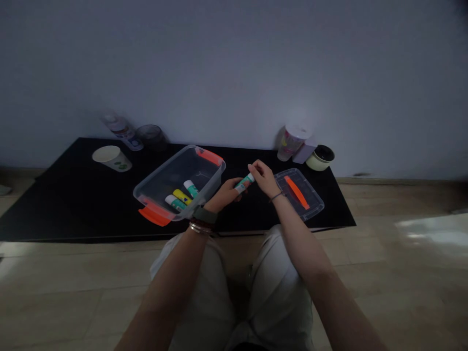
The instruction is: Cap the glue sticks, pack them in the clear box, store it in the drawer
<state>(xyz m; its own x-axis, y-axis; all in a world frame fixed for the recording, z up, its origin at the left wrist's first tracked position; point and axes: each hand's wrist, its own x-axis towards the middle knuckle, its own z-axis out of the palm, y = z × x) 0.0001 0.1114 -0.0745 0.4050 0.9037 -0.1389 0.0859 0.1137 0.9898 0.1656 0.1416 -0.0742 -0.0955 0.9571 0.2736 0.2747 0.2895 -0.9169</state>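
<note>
My left hand (229, 191) is closed around a green-and-white glue stick (242, 185), tilted with its white cap end up to the right. At that cap end, my right hand (263, 176) has its fingers pinched together. Left of my hands stands a clear plastic box (175, 170) with orange latches, its top uncovered. Inside it lie two more green-and-white glue sticks (190, 188) and a yellow tube (182, 196) between them. The box's clear lid (315, 197) with an orange handle (297, 192) lies flat to the right, partly behind my right wrist.
On the black table (91, 204), a paper cup (111, 158), a spray can (123, 131) and a dark bowl (152, 137) stand at the left. At the back right are a plastic cup (291, 143), a pale box (304, 151) and a cream pot (319, 158) against the wall.
</note>
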